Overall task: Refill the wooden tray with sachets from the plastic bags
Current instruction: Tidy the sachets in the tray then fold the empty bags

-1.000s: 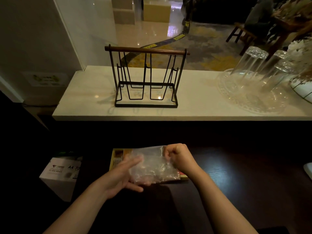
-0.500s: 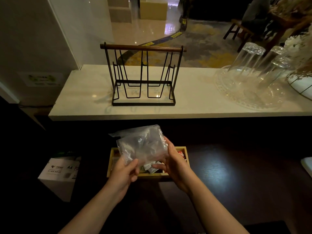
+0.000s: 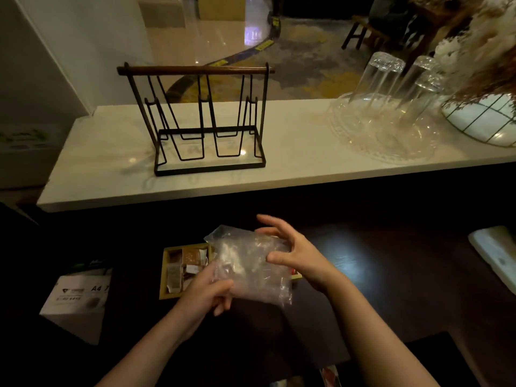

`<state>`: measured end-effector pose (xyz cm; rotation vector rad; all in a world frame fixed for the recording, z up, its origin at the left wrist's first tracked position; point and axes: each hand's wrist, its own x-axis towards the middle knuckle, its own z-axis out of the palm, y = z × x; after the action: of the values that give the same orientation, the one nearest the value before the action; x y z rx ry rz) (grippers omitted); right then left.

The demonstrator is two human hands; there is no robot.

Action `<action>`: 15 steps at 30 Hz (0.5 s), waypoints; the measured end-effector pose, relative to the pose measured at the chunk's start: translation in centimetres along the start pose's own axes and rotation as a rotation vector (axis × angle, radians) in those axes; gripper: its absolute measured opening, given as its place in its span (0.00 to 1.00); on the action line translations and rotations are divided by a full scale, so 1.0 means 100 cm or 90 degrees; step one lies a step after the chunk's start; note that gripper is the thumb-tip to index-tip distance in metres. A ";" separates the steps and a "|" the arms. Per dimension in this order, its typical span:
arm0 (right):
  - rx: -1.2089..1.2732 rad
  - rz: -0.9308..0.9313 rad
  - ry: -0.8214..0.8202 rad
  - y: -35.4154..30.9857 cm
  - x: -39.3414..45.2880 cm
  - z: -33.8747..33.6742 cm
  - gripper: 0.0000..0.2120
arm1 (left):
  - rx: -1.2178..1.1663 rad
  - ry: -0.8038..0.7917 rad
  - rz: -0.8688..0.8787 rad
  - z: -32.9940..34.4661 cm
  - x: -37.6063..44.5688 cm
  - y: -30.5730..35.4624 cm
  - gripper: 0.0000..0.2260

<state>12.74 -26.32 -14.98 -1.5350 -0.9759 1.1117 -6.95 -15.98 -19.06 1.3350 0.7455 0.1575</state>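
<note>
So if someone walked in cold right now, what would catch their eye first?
Probably the clear plastic bag held between both hands low in the middle, just above the wooden tray of sachets on the dark table. Next, the black wire rack standing on the pale counter behind, and the upturned glasses on a clear platter to the right.

one plastic bag (image 3: 251,263), one wooden tray (image 3: 165,275), two hands (image 3: 206,291)

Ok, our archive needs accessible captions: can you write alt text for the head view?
Two bare hands hold a clear plastic bag over a wooden tray of sachets on a dark table; the left hand grips it, the right hand touches it, fingers spread.
</note>
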 end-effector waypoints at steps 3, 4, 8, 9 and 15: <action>-0.162 0.005 -0.051 0.003 -0.003 0.001 0.39 | -0.048 -0.018 -0.025 0.002 0.006 0.003 0.14; -0.215 -0.009 -0.073 0.004 -0.004 0.002 0.40 | -0.073 -0.021 -0.037 0.000 0.008 0.004 0.15; -0.301 -0.042 -0.110 0.005 -0.007 0.003 0.33 | -0.117 -0.045 -0.067 -0.013 0.015 0.004 0.17; -0.281 -0.045 -0.083 0.004 -0.007 0.003 0.29 | -0.104 -0.057 -0.069 -0.015 0.016 0.004 0.17; -0.198 -0.081 0.101 0.016 0.001 0.006 0.15 | -0.109 -0.078 -0.078 -0.011 0.021 0.012 0.13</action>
<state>12.25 -26.41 -16.66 -1.7515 -1.1583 0.7607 -5.58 -13.68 -18.84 1.1224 0.6921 0.0405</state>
